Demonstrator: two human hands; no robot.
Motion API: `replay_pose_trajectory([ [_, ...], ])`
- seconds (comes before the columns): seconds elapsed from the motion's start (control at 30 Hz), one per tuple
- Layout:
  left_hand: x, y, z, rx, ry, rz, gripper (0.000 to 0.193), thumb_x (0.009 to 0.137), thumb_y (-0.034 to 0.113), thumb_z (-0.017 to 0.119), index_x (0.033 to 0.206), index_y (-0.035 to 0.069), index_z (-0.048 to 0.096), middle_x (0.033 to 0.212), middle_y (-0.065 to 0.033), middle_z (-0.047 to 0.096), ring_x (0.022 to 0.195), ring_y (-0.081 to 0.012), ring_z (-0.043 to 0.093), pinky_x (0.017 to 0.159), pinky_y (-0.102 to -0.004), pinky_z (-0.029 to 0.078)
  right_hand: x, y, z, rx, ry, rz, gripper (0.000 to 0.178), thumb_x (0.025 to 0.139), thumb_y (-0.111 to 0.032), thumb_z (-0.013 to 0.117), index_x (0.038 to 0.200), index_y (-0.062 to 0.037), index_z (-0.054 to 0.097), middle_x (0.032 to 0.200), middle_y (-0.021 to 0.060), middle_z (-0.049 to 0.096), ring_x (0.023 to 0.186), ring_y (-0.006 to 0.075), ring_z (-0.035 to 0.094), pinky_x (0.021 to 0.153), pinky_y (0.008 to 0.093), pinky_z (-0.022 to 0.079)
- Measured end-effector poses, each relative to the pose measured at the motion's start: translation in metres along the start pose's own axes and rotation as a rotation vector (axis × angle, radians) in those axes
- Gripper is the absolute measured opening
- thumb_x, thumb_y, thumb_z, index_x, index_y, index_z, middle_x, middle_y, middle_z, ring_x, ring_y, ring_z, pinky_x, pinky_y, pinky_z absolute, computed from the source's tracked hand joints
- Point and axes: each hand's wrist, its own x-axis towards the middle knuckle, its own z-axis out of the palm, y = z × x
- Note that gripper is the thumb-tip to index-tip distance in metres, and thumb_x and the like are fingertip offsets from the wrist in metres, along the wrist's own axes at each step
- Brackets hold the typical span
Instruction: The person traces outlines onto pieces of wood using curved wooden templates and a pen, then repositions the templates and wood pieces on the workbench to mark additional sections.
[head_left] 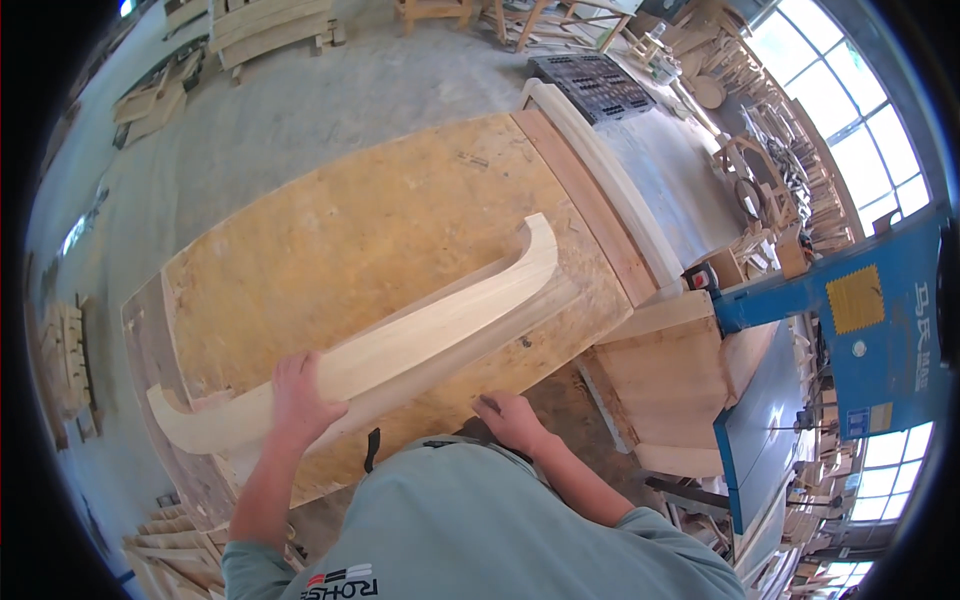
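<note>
A long pale wooden rail (420, 335) with both ends curving up lies aslant across the yellowish worktable (350, 240). My left hand (300, 395) grips it near its left end, the thumb lying across the face and the fingers over the far edge. Along its near side runs another pale strip (465, 355); I cannot tell if that is a second piece or a lower face of the rail. Close to the table's near edge and my waist, my right hand (515, 420) is closed, apart from the rail. A dark spot shows at its fingertips, too small to name.
A pale rounded wooden beam (610, 190) borders the table's far right side. To my right stand a wooden box-like stand (660, 385) and a blue machine (870, 330) with a blue table. A black pallet (592, 85) lies on the floor beyond, near stacked wooden parts (270, 30).
</note>
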Motion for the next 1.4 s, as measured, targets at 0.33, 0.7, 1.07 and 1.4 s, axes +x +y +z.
replay_pose_trajectory([
  [0.33,-0.066,0.07,-0.003,-0.067,0.017,0.119,0.07,0.057,0.029,0.077,0.118,0.002,0.056,0.114,-0.0167,0.058,0.109,-0.0348,0.053,0.096,-0.0465,0.04,-0.011,-0.028,0.023,1.588,0.241,0.232,0.026,0.099,-0.033,0.056,0.106,-0.0083,0.058,0.081,0.0026,0.057,0.058,0.0143,0.044,0.056,0.028,0.038],
  [0.7,-0.114,0.146,0.014,-0.169,-0.209,-0.001,0.076,0.061,0.04,0.083,0.121,0.001,0.058,0.113,-0.0203,0.061,0.11,-0.0403,0.055,0.099,-0.0484,0.04,-0.049,-0.001,-0.02,1.718,0.073,0.228,0.04,0.088,-0.042,0.059,0.112,-0.011,0.057,0.086,0.002,0.061,0.064,0.0132,0.052,0.055,0.0268,0.04],
  [1.07,-0.049,0.094,0.132,0.231,0.07,-0.022,0.06,0.075,0.025,0.081,0.124,0.001,0.055,0.127,-0.022,0.055,0.122,-0.0394,0.05,0.104,-0.0496,0.04,-0.112,0.06,-0.067,1.7,0.161,0.353,0.063,0.081,-0.05,0.062,0.127,-0.0073,0.054,0.107,0.0062,0.065,0.09,0.0194,0.063,0.073,0.0318,0.049],
  [1.4,-0.021,0.055,0.178,0.114,0.024,-0.166,0.025,0.081,0.026,0.068,0.094,0.005,0.066,0.096,-0.02,0.064,0.095,-0.0406,0.062,0.084,-0.0475,0.051,-0.154,0.08,-0.102,1.597,0.363,0.34,0.052,0.085,-0.05,0.06,0.119,-0.0117,0.055,0.097,0.0012,0.062,0.076,0.0135,0.058,0.057,0.0269,0.041],
])
